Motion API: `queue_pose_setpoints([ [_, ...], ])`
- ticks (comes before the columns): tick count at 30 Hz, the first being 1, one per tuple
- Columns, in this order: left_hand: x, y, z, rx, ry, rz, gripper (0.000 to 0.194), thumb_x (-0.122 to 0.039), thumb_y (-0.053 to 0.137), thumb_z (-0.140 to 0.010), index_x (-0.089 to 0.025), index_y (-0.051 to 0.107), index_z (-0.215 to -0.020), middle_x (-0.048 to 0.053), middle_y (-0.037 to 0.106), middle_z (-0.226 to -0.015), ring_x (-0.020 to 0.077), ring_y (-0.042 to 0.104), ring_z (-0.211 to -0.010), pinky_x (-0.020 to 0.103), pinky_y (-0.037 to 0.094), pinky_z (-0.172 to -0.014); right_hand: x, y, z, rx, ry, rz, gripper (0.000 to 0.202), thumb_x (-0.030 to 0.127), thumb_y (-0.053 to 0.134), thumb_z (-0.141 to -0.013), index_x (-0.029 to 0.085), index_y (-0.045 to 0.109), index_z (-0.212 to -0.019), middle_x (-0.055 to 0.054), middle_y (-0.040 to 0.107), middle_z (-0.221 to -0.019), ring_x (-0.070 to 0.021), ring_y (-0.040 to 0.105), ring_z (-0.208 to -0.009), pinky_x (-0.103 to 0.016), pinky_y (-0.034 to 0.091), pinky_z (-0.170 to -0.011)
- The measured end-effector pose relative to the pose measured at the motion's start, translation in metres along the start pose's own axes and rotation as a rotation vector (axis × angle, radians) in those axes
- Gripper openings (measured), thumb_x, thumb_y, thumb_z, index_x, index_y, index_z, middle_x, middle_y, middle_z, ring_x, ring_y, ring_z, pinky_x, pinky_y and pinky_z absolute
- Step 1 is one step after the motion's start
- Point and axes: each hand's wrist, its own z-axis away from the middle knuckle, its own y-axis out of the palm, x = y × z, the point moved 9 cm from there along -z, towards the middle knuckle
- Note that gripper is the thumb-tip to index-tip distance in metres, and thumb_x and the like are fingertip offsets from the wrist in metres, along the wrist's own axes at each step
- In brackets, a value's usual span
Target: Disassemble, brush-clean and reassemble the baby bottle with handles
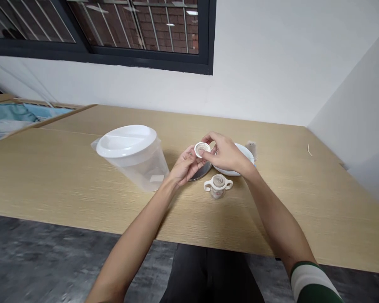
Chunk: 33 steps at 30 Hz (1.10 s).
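A small round white lid [201, 145] with a beige ringed centre is held up between my two hands. My left hand [185, 165] is closed on its left and lower side. From the right, my right hand [226, 152] pinches the same lid, with the thumb on its face. Just below the hands, a small two-handled cup [217, 193] stands upright on the table; its top is beige with rings. Partly hidden beneath my hands is a dark round dish or lid [202, 173]. A white bowl [246, 152] sits behind my right hand.
Left of my hands a large translucent plastic jug [142, 172] with a white lid stands on the wooden table [290, 181]. A small clear object [251, 148] is beside the bowl. Blue cloths [12, 115] lie at far left, and a thin pale strip [309, 150] at right.
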Motion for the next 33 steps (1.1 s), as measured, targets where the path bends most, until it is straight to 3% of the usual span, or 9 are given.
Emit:
queue_pose_setpoints([
  [17,0.0,-0.001,0.0,-0.021,0.038,-0.038,0.065,-0.041,0.097,-0.063,-0.021,0.067,-0.117,0.005,0.072,-0.109,0.0181,0.071,-0.098,0.033,0.057,-0.098,-0.003,0.003,-0.003,-0.03,-0.015,-0.015,0.015,0.026,0.064,-0.082,0.021,0.058,-0.095,-0.003,0.069,-0.099,-0.0187,0.061,-0.089,-0.032,0.046,-0.083],
  [24,-0.004,0.006,0.0,-0.031,0.028,0.101,0.055,-0.051,0.093,-0.067,-0.015,0.07,-0.101,0.008,0.074,-0.099,0.0161,0.07,-0.083,0.026,0.06,-0.079,-0.011,0.001,-0.004,0.019,0.05,-0.188,0.02,0.021,0.058,-0.086,0.018,0.067,-0.104,-0.004,0.073,-0.108,-0.0144,0.066,-0.081,-0.031,0.052,-0.08],
  [29,-0.003,0.009,0.001,-0.052,-0.009,0.161,0.043,-0.045,0.085,-0.08,-0.01,0.069,-0.101,0.009,0.073,-0.092,0.016,0.07,-0.078,0.025,0.06,-0.072,-0.017,0.003,-0.005,0.042,0.086,-0.248,0.024,0.016,0.057,-0.085,0.017,0.069,-0.105,-0.005,0.074,-0.107,-0.0131,0.068,-0.077,-0.029,0.054,-0.076],
  [33,-0.003,0.009,0.001,-0.035,0.006,0.171,0.052,-0.046,0.094,-0.066,-0.013,0.071,-0.099,0.007,0.074,-0.092,0.0136,0.069,-0.074,0.024,0.061,-0.073,-0.014,0.002,-0.005,0.026,0.058,-0.202,0.028,0.011,0.058,-0.08,0.017,0.067,-0.105,-0.004,0.073,-0.108,-0.0127,0.067,-0.078,-0.029,0.053,-0.078],
])
